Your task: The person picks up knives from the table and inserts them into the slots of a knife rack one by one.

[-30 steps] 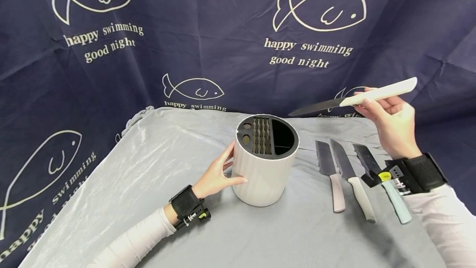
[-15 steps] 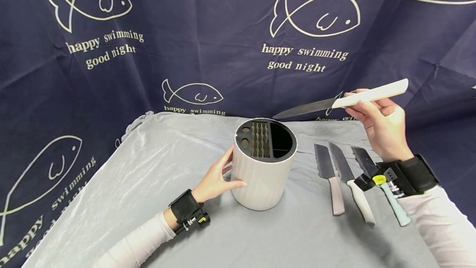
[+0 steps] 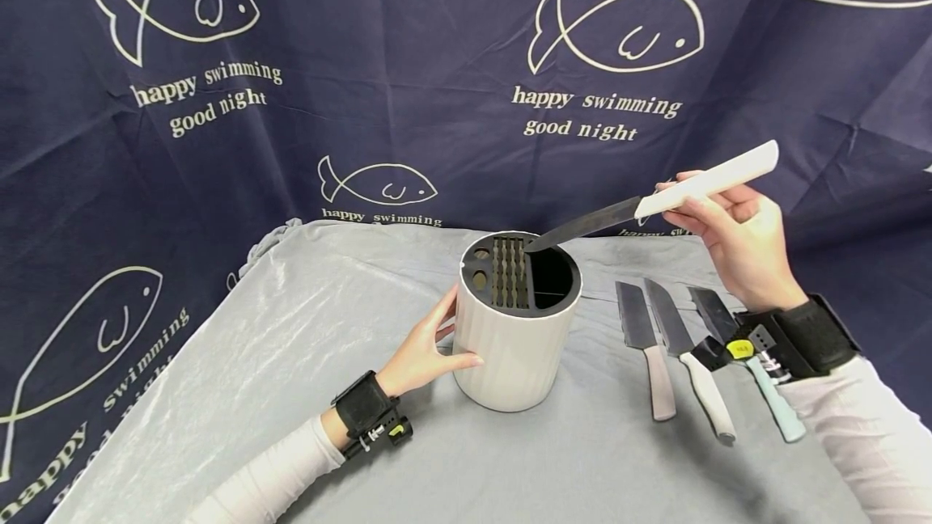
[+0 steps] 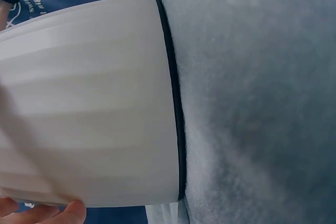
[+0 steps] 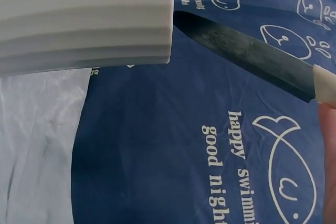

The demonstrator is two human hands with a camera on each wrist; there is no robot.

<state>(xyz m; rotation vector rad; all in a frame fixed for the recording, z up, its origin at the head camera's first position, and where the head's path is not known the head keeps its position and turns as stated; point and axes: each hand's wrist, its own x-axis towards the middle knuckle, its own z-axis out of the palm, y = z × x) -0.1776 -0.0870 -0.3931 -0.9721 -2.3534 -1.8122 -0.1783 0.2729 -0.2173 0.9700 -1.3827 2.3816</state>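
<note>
A white, ribbed round knife block (image 3: 510,362) stands upright, its black top showing wavy slots, two round holes and a large half-round opening. My left hand (image 3: 421,352) holds its left side, thumb on the front and fingers partly hidden behind. My right hand (image 3: 743,241) grips the white handle of a knife (image 3: 586,225) with a dark, pointed blade. The blade slants down to the left, its tip over the block's top near the slots and the opening. In the right wrist view the blade (image 5: 247,53) reaches the block's rim; whether it touches cannot be told.
Right of the block, on the grey cloth (image 3: 568,467), lie a pink-handled cleaver (image 3: 648,346), a white-handled knife (image 3: 692,362) and a pale-blue-handled knife (image 3: 773,399), partly covered by the right wrist camera. A navy fish-print curtain (image 3: 451,87) hangs behind.
My right hand has carried the knife leftward, and its blade tip has dropped from beyond the block to over its top. My left hand keeps its hold on the block.
</note>
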